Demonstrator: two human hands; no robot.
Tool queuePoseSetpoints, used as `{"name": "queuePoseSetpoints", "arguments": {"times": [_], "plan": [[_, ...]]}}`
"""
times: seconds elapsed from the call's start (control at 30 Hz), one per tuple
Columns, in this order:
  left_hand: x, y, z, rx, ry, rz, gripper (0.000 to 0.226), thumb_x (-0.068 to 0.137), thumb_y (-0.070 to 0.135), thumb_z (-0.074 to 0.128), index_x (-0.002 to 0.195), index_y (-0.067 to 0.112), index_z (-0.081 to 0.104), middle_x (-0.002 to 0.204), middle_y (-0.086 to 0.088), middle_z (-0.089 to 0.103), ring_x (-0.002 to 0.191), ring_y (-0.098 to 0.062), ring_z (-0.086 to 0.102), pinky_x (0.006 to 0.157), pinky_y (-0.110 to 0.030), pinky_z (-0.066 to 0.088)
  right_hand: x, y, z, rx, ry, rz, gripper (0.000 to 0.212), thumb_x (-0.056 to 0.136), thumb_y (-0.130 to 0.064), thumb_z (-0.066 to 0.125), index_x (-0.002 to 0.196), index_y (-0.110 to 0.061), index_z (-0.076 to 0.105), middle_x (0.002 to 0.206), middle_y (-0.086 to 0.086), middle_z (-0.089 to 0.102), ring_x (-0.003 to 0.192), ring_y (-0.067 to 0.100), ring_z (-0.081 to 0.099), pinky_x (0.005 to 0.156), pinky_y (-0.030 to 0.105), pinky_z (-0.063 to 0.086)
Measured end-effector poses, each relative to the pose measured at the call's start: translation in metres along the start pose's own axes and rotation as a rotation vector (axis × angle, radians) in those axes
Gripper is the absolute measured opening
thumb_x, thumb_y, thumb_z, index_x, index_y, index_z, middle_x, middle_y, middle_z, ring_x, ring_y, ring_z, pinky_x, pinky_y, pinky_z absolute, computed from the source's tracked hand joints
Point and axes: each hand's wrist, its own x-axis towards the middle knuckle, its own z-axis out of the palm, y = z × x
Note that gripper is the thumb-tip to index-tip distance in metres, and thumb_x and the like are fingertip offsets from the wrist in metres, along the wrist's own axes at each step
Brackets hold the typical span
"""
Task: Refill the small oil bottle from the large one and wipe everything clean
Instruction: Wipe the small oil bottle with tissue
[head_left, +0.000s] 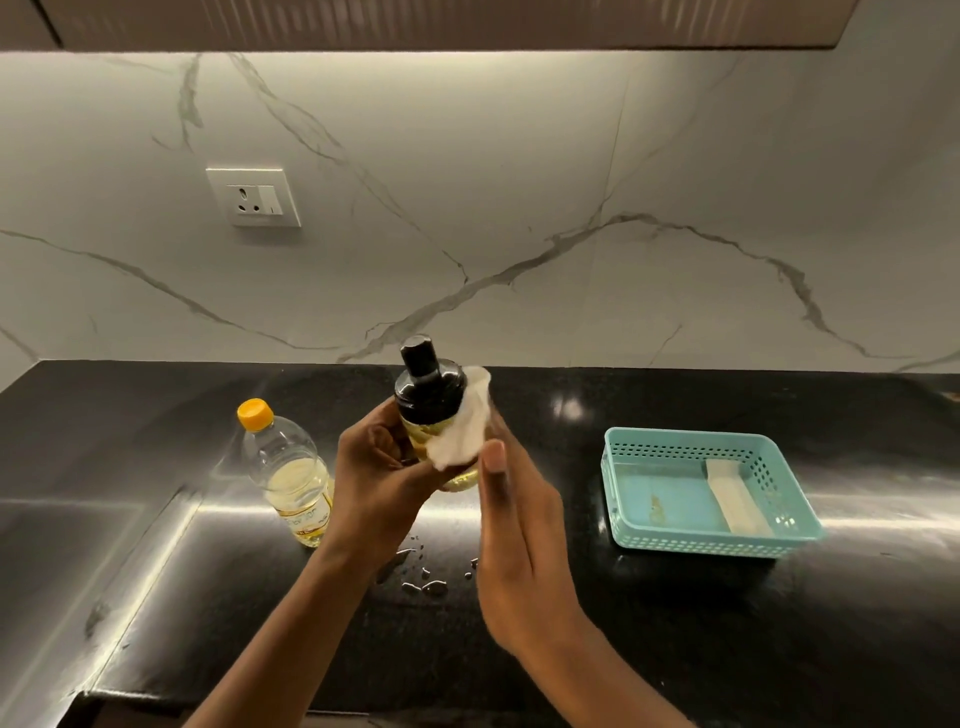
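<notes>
Wiping the small oil bottle (427, 395)
Your left hand (374, 473) grips it; your right hand (519, 530) holds the cloth (462, 431) round it.

You have a single view, worn on your head, facing forward and down at close range. Your left hand (374, 475) on the small oil bottle (427, 402) and your right hand (519, 535) at the cloth (462, 431) sit mid-frame, with the counter (675, 649) under them and the wall (519, 182) beyond them.
</notes>
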Motion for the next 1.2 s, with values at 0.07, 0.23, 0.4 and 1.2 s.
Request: {"name": "queuePoseSetpoints", "arguments": {"times": [0.07, 0.23, 0.4, 1.2], "plan": [[0.003, 0.003, 0.000, -0.027, -0.002, -0.012, 0.056, 0.078, 0.043, 0.094, 0.129, 0.027, 0.076, 0.116, -0.008, 0.081, 0.101, -0.025, 0.081, 0.081, -0.031, 0.065, 0.010, -0.004, -0.001, -0.029, -0.039, -0.014, 0.059, 0.108, -0.063, 0.024, 0.157, -0.035, 0.042, 0.146, -0.015, 0.061, 0.135, 0.009, 0.059, 0.106, 0.025, 0.052], [0.009, 0.011, -0.006, -0.046, -0.001, 0.031, 0.046, 0.079, 0.028, 0.094, 0.122, 0.026, 0.077, 0.115, -0.010, 0.081, 0.104, -0.028, 0.081, 0.087, -0.034, 0.066, -0.017, 0.007, -0.004, -0.204, -0.014, 0.105, 0.053, 0.103, -0.076, 0.017, 0.138, -0.052, 0.050, 0.120, -0.036, 0.060, 0.115, -0.006, 0.060, 0.093, 0.014, 0.046], [0.009, 0.010, -0.007, -0.049, -0.009, 0.042, 0.045, 0.081, 0.025, 0.093, 0.123, 0.023, 0.077, 0.115, -0.011, 0.082, 0.103, -0.030, 0.081, 0.086, -0.040, 0.067, -0.011, 0.000, 0.001, -0.146, -0.014, 0.005, 0.056, 0.110, -0.062, 0.021, 0.158, -0.041, 0.041, 0.153, -0.018, 0.055, 0.144, 0.006, 0.051, 0.116, 0.029, 0.045], [0.010, 0.010, 0.010, 0.140, -0.097, 0.102, 0.061, 0.081, 0.017, 0.093, 0.136, 0.011, 0.068, 0.123, -0.005, 0.079, 0.112, -0.027, 0.078, 0.094, -0.039, 0.064, 0.013, -0.012, -0.012, 0.882, 0.254, 0.681, 0.033, 0.109, -0.018, 0.053, 0.113, 0.002, 0.078, 0.123, 0.027, 0.074, 0.116, 0.035, 0.074, 0.095, 0.039, 0.063]]}}
